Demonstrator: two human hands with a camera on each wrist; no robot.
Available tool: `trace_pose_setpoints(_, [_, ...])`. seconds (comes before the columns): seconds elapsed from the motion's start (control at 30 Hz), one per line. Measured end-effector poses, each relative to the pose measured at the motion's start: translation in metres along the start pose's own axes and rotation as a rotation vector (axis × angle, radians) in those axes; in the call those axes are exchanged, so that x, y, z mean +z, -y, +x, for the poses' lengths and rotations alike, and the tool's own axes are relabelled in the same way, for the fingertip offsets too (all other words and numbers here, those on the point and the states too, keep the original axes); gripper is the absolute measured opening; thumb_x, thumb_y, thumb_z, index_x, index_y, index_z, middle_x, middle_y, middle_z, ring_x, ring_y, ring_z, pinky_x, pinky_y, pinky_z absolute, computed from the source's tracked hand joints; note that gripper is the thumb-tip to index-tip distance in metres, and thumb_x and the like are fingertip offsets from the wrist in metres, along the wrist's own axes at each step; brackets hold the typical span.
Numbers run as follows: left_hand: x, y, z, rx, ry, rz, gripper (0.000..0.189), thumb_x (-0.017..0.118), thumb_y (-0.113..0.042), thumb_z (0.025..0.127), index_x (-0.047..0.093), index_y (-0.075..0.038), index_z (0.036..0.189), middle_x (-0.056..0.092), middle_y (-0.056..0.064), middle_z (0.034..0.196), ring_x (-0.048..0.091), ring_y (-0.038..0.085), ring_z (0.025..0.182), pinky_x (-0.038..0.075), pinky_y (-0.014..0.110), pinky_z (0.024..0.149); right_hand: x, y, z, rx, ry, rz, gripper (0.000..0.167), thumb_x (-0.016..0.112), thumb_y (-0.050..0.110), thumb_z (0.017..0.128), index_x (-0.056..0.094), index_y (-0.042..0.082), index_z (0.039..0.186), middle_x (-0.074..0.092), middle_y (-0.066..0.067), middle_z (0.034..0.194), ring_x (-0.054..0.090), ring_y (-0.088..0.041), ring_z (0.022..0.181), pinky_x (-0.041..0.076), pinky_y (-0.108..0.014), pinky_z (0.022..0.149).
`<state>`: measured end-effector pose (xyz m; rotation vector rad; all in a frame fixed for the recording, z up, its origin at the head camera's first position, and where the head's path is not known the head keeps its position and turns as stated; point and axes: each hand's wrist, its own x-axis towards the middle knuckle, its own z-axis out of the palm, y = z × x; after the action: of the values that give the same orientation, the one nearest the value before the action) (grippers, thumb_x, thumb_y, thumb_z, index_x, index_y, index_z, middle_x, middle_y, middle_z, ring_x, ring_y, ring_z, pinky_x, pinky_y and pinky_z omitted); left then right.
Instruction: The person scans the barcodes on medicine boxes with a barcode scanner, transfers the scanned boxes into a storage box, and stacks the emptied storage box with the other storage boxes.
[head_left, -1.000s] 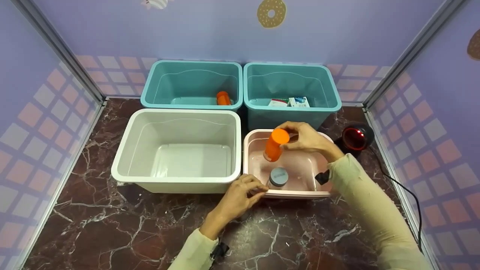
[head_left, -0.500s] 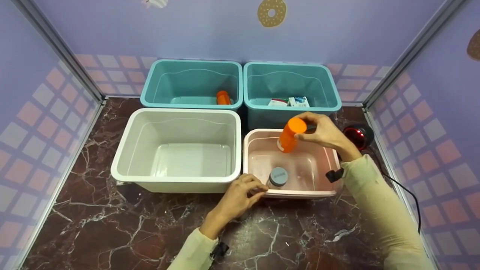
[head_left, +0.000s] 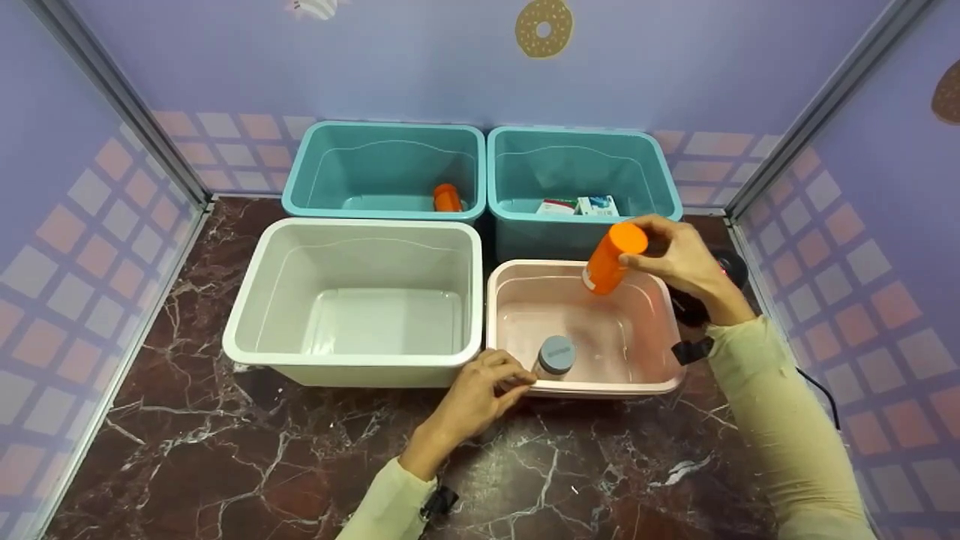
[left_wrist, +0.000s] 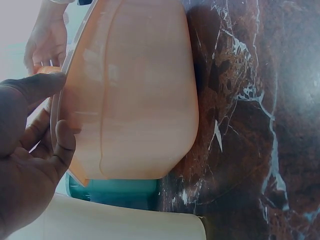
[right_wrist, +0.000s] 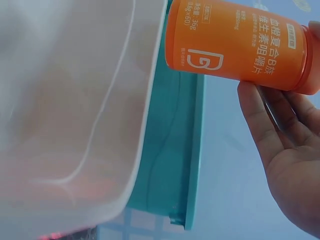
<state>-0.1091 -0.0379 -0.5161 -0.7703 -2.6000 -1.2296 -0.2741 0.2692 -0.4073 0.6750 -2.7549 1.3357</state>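
Right hand (head_left: 679, 259): thumb and fingers pinch an orange vitamin bottle (head_left: 611, 262) near its cap. Bottle held tilted, cap end up and toward the person's right; in the head view it overlaps the far rim of the pink basin (head_left: 585, 388). White Chinese lettering and "36g" legible on the label, right wrist view.

Left hand (head_left: 476, 390): thumb and fingers pinch the basin's rim at its near left corner.

Inside the basin, near that corner: a grey-capped bottle (head_left: 556, 356), cap up.

White bin (head_left: 382, 330) just left of the basin. Behind, side by side: left teal bin (head_left: 390, 165), containing a second orange bottle (head_left: 448, 198); right teal bin (head_left: 577, 165), containing two small boxes (head_left: 598, 205).

Dark device (head_left: 731, 266) right of the basin, partly hidden by the right arm. All containers on a dark marbled tabletop (head_left: 300, 465).
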Motion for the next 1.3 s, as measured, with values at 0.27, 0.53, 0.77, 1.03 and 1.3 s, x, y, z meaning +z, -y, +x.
trace_pose_setpoints(0.27, [0.0,0.0,0.0,0.006,-0.004,-0.005,0.011,0.076,-0.019,0.087,0.077,-0.017,0.098,0.069,-0.001,0.094,0.061,0.019,0.098,0.051,0.031,0.09,-0.022,-0.009,-0.008,0.057,-0.091,0.055,0.046,0.08,0.021,0.083,0.067,0.006,0.124,0.068,0.013,0.105,0.067,-0.003,0.09,0.052,-0.012,0.081])
trace_pose_setpoints(0.53, [0.0,0.0,0.0,0.01,-0.004,-0.002,0.01,0.076,-0.018,0.088,0.077,-0.018,0.098,0.068,-0.002,0.095,0.06,0.018,0.098,0.051,0.029,0.089,-0.043,-0.015,-0.018,0.114,-0.177,0.046,0.044,0.079,0.021,0.083,0.067,0.005,0.123,0.069,0.017,0.099,0.066,-0.002,0.083,0.051,-0.012,0.075])
trace_pose_setpoints(0.77, [0.0,0.0,-0.001,0.005,-0.005,-0.006,0.011,0.075,-0.018,0.088,0.077,-0.017,0.098,0.068,-0.002,0.094,0.06,0.018,0.097,0.051,0.03,0.088,-0.055,-0.029,-0.025,0.14,-0.201,0.085,0.045,0.078,0.018,0.085,0.066,0.004,0.125,0.069,0.018,0.099,0.064,-0.002,0.086,0.048,-0.012,0.078])
trace_pose_setpoints(1.03, [0.0,0.0,-0.001,0.007,-0.004,0.002,0.01,0.075,-0.018,0.088,0.077,-0.018,0.098,0.068,-0.002,0.094,0.061,0.018,0.097,0.051,0.03,0.089,-0.068,-0.045,-0.036,0.198,-0.275,-0.029,0.048,0.079,0.024,0.084,0.066,0.005,0.126,0.065,0.027,0.098,0.058,0.005,0.094,0.042,-0.015,0.085])
trace_pose_setpoints(1.3, [0.0,0.0,-0.001,0.014,-0.008,-0.007,0.011,0.075,-0.018,0.088,0.077,-0.017,0.098,0.068,-0.001,0.093,0.061,0.018,0.098,0.05,0.03,0.09,-0.071,-0.067,-0.044,0.26,-0.335,-0.042,0.05,0.08,0.025,0.083,0.065,0.001,0.125,0.061,0.029,0.092,0.057,0.006,0.089,0.041,-0.012,0.08])
